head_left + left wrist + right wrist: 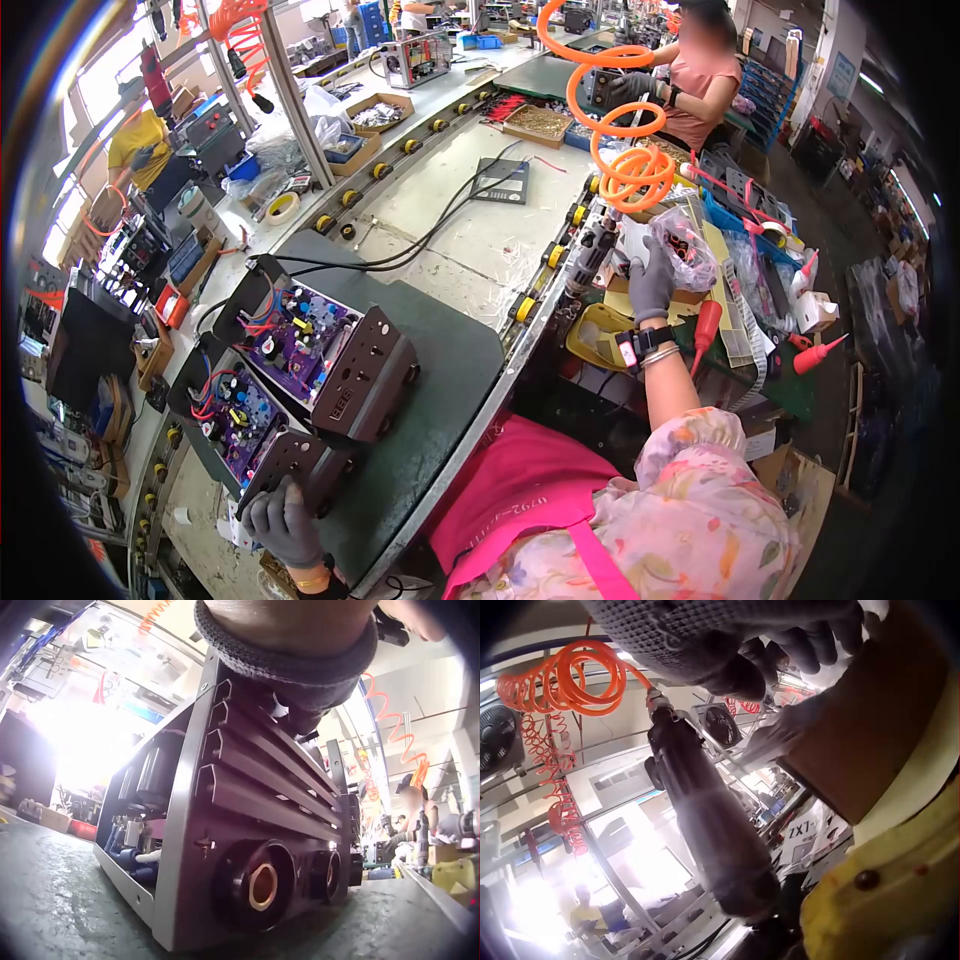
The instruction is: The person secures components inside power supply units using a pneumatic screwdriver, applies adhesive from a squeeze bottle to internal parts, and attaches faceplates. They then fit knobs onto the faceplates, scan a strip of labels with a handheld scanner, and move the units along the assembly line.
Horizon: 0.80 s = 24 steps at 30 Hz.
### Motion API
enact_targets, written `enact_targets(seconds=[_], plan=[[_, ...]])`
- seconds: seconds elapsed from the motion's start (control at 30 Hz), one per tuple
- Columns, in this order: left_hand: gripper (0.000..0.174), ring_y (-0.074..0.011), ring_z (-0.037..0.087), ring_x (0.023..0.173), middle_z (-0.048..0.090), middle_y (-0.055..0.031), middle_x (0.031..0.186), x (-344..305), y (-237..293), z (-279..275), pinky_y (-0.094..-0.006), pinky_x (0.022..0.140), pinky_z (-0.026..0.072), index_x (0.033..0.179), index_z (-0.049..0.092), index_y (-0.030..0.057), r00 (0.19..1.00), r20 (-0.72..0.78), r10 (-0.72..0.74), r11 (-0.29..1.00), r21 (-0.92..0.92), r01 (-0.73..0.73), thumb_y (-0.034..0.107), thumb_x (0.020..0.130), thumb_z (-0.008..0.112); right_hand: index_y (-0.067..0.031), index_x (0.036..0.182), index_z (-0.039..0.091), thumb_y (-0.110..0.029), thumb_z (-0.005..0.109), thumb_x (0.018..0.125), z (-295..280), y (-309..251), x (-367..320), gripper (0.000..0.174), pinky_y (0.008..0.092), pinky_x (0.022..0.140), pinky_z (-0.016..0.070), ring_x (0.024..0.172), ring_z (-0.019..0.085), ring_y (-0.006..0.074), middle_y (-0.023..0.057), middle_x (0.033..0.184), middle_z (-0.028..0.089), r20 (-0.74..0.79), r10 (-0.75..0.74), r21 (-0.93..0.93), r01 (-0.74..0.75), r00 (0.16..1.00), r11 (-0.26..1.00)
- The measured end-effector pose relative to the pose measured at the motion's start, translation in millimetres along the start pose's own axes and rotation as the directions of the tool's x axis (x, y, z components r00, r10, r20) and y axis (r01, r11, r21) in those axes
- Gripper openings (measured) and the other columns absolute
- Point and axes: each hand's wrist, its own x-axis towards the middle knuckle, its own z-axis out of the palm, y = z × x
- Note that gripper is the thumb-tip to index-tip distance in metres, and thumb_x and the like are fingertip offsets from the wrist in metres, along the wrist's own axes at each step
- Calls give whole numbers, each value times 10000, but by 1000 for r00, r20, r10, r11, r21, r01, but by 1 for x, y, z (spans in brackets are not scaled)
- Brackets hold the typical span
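Note:
Two open dark metal machine cases with purple circuit boards lie side by side on a green mat. My gloved left hand point(282, 525) grips the end panel of the nearer case point(285, 465), with its fingers bent over the edge. In the left wrist view, that panel point(262, 802) has slanted slats and two round sockets with copper-coloured centres. The farther case point(365, 385) is untouched. My gloved right hand point(652, 280) reaches over a cardboard box point(877, 720), its fingers loosely bent beside a clear plastic bag point(690, 250) holding red parts. My right fingertips are partly hidden.
A pneumatic screwdriver point(716, 817) hangs from an orange coiled hose point(635, 175) just left of my right hand. A yellow bin point(595, 335) and red squeeze bottles point(707, 325) stand nearby. Black cables point(420, 245) cross the roller line. Another person point(705, 85) works beyond.

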Motion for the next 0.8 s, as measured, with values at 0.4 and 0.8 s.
enact_targets(seconds=[0.4,0.8], plan=[[219,-246,574,835,651,-50,972,1,3,-1,-404,813,449,1036,561,97,999,-11,-35,997,-74,34,77,829,629,-86,1169,596,-241,689,788,-5,26,19,422,412,927,444,1063,582,325,183,1145,612,160,56,-149,-32,986,988],[223,-254,570,818,645,-54,950,6,6,-6,-402,792,441,1025,553,99,998,19,-60,995,-82,61,81,818,634,-145,1066,633,-220,617,806,13,-20,33,271,433,816,463,972,593,310,91,1033,632,195,-151,-228,194,969,954]])
